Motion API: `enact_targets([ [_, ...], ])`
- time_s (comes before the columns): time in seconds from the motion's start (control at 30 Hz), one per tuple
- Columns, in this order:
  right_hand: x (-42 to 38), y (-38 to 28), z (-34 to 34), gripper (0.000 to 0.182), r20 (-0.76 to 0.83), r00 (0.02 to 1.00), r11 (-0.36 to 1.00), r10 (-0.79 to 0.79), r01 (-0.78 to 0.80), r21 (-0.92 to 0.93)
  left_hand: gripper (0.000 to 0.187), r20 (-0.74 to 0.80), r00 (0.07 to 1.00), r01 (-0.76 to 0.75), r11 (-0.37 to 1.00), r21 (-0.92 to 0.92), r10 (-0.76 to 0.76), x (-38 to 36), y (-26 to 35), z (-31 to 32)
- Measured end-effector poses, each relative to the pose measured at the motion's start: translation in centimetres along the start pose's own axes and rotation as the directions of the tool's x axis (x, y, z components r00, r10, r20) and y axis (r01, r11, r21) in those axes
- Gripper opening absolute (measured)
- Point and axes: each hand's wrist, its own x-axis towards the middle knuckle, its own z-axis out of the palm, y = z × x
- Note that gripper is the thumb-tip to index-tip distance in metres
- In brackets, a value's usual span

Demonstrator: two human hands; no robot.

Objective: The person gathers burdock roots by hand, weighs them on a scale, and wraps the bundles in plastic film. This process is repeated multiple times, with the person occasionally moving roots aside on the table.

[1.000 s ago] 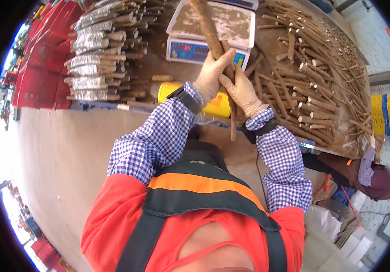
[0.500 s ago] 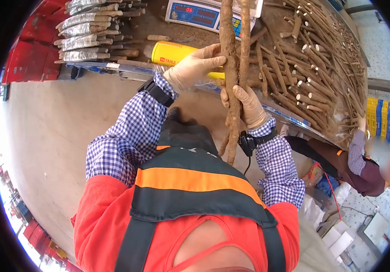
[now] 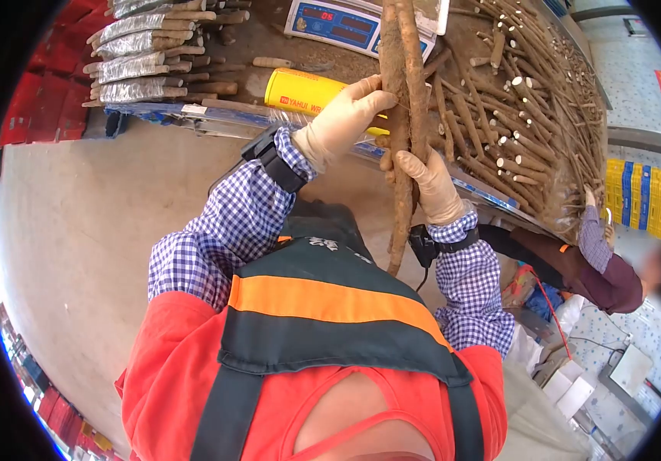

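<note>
Yam-like roots [image 3: 400,131], two long brown lengths side by side, at 1 o'clock, in front of the person; upper ends cross the scale [image 3: 334,27] at 12, contact with it can't tell. Since a second ago: roots drawn in toward the body, lower tip now past the table edge and over the apron [image 3: 307,257]; right hand [image 3: 432,184] sits lower along them than left hand [image 3: 342,127]. Right: thumb across front, clasped round the roots. Left: fingertips at their left side, pinching or just touching, can't tell. So handling seems centred near the body now. Scale digits changed too, look like 05, small. Yellow YAHUI box [image 3: 300,92] just before 12, wrapped bundles [image 3: 134,69] at 10, loose root pile [image 3: 530,146] at 2, co-worker [image 3: 607,276] at 3.
</note>
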Motion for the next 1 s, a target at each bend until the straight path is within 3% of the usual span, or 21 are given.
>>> enact_targets([
  [0.07,-0.1,0.3,0.1,0.053,-0.017,1.0,1.0,0.024,-0.024,-0.009,0.042,0.048,0.999,0.014,0.998,-0.061,-0.011,-0.1,0.2,-1.1],
  [0.13,0.0,0.4,0.4,0.056,0.1,0.995,0.982,-0.01,-0.009,0.187,0.044,0.097,0.995,0.024,0.993,-0.117,-0.012,0.0,0.3,-2.4],
  [0.2,0.0,0.3,1.0,0.057,0.094,0.995,0.97,-0.016,-0.007,0.243,0.05,0.059,0.998,-0.008,0.999,0.041,0.005,0.1,-0.9,-3.5],
  [0.23,-0.1,0.3,1.3,0.059,0.09,0.996,0.954,-0.019,-0.009,0.3,0.05,0.064,0.998,-0.007,0.999,0.034,0.005,0.6,-1.6,-4.9],
  [0.27,-0.1,0.4,1.4,0.059,0.084,0.996,0.956,-0.019,-0.007,0.294,0.053,-0.05,0.972,-0.16,0.805,0.571,0.228,1.4,-1.9,-7.1],
  [0.3,0.0,0.4,1.5,0.059,0.076,0.997,0.949,-0.027,0.002,0.314,0.057,-0.023,0.884,-0.153,0.336,0.93,0.467,1.6,-1.9,-8.8],
  [0.37,0.2,0.7,1.0,0.059,0.06,0.998,0.945,-0.034,0.013,0.326,0.066,-0.062,0.736,0.142,-0.063,0.988,0.674,-0.2,1.7,-11.0],
  [0.4,0.4,0.9,0.6,0.061,0.075,0.994,0.935,-0.078,0.046,0.353,0.065,-0.16,0.759,0.348,-0.186,0.919,0.631,-1.0,2.5,-12.9],
  [0.43,0.3,1.0,0.2,0.064,0.087,0.99,0.922,-0.113,0.071,0.381,0.065,-0.259,0.779,0.458,-0.235,0.857,0.571,-1.7,2.9,-15.2],
  [0.47,0.1,0.9,-0.1,0.064,0.075,0.993,0.924,-0.094,0.059,0.378,0.068,-0.542,0.8,0.599,-0.282,0.75,0.256,-2.6,4.9,-15.0],
  [0.53,-0.2,0.8,-0.8,0.065,0.133,0.991,0.872,-0.034,-0.036,0.488,0.074,-0.564,0.825,0.471,-0.496,0.729,-0.046,-3.9,4.2,-17.8],
  [0.6,0.6,0.9,-1.2,0.068,0.095,0.993,0.866,-0.064,0.008,0.501,0.08,-0.584,0.809,0.488,-0.48,0.729,-0.065,-3.6,4.2,-17.5],
  [0.67,0.6,0.3,-0.8,0.068,-0.039,0.995,0.941,-0.096,0.104,0.323,0.08,-0.567,0.822,0.498,-0.411,0.764,-0.058,-2.7,3.4,-18.2],
  [0.7,0.5,-0.1,-0.4,0.069,-0.035,0.997,0.92,-0.064,0.073,0.384,0.08,-0.56,0.827,0.522,-0.294,0.8,-0.055,-2.2,2.7,-18.3],
  [0.83,1.1,-0.1,-0.7,0.07,-0.101,0.992,0.917,-0.077,0.11,0.384,0.07,-0.506,0.857,0.442,-0.367,0.818,-0.096,-0.9,-0.6,-15.1],
  [0.9,0.9,-0.6,-0.2,0.069,-0.09,0.994,0.911,-0.068,0.099,0.4,0.057,-0.362,0.932,0.351,-0.237,0.906,-0.002,-1.4,-1.4,-14.0],
  [0.93,0.9,-0.8,-0.1,0.067,-0.079,0.995,0.906,-0.067,0.094,0.413,0.057,-0.362,0.932,0.351,-0.24,0.905,-0.003,-1.2,-1.8,-13.3],
  [1.0,1.4,-0.4,-0.6,0.063,-0.059,0.993,0.903,-0.105,0.12,0.412,0.044,-0.276,0.96,0.274,0.053,0.96,0.047,-1.5,-3.2,-12.3],
])
